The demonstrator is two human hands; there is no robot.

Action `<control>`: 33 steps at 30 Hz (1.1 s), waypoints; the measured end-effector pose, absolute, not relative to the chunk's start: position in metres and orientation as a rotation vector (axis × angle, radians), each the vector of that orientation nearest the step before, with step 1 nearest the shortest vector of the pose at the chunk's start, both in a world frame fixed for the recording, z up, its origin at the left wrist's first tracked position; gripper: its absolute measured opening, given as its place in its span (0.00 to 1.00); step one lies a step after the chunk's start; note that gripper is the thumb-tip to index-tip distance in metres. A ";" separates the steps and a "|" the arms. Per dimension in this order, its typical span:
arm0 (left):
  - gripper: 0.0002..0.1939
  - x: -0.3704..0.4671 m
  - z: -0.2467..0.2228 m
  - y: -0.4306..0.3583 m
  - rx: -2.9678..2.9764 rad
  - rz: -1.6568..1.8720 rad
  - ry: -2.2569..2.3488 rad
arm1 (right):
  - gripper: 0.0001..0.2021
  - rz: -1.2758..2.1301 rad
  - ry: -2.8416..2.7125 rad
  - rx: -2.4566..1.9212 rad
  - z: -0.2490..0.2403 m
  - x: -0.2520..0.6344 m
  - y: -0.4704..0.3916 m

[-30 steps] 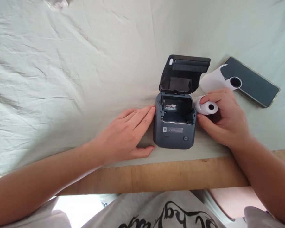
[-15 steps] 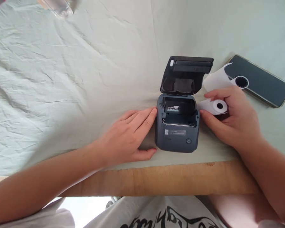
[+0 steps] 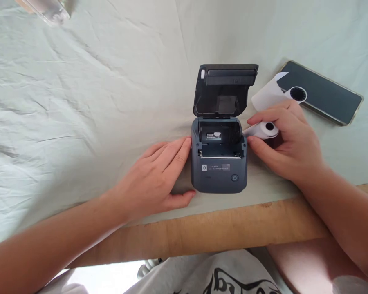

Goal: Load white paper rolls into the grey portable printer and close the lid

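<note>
A dark blue-grey printer (image 3: 219, 175) stands upright in the view with its black lid (image 3: 225, 92) raised and its paper bay uncovered. My left hand (image 3: 159, 175) rests against the printer's left side, fingers extended and thumb apart, holding nothing. At the printer's right side, my right hand (image 3: 291, 143) curls around a small white paper roll (image 3: 265, 130), thumb below and index finger above. The roll's near end touches or nearly touches the printer. Above that hand lies a second white roll (image 3: 268, 96) with a black core, its paper partly unrolled.
A dark phone (image 3: 325, 92) lies at the right, partly behind the second roll. A clear plastic object (image 3: 53, 12) is at the top left. A wrinkled pale cloth (image 3: 95, 81) covers the table, whose wooden edge (image 3: 202, 232) runs along the front.
The whole view has shifted, so everything appears further left. The small roll in my right hand has tilted and sits a little higher against the printer's side. My left hand keeps its place at the printer.
</note>
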State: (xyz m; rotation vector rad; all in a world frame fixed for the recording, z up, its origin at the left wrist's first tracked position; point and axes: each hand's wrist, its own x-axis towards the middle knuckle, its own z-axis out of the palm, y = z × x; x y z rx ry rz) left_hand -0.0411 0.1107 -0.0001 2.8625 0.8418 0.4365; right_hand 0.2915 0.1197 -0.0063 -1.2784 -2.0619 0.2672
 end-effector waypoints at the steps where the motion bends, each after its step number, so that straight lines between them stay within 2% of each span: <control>1: 0.41 -0.041 0.000 0.111 2.862 0.444 0.842 | 0.15 0.273 -2.067 -1.275 -0.006 0.292 0.119; 6: 0.48 -0.043 0.001 0.112 2.843 0.422 0.832 | 0.26 0.302 -2.077 -1.244 -0.010 0.292 0.117; 11: 0.47 -0.044 0.001 0.112 2.848 0.416 0.828 | 0.13 0.289 -2.044 -1.268 -0.011 0.291 0.118; 13: 0.45 -0.044 0.000 0.111 2.852 0.435 0.827 | 0.13 0.299 -2.051 -1.273 -0.011 0.292 0.119; 19: 0.41 -0.045 -0.001 0.109 2.833 0.446 0.821 | 0.36 0.339 -1.952 -1.098 -0.002 0.292 0.115; 21: 0.40 -0.045 -0.002 0.108 2.832 0.467 0.821 | 0.32 0.306 -1.894 -1.048 0.013 0.287 0.111; 24: 0.39 -0.045 -0.003 0.108 2.843 0.498 0.817 | 0.15 0.253 -2.005 -1.173 0.038 0.274 0.109; 26: 0.40 -0.045 -0.004 0.107 2.842 0.503 0.810 | 0.08 0.140 -2.177 -1.094 0.045 0.265 0.115; 29: 0.39 -0.046 -0.005 0.107 2.830 0.507 0.810 | 0.09 0.008 -2.240 -0.890 0.039 0.254 0.131; 33: 0.39 -0.047 -0.005 0.106 2.823 0.505 0.818 | 0.08 0.032 -2.245 -0.925 0.023 0.251 0.140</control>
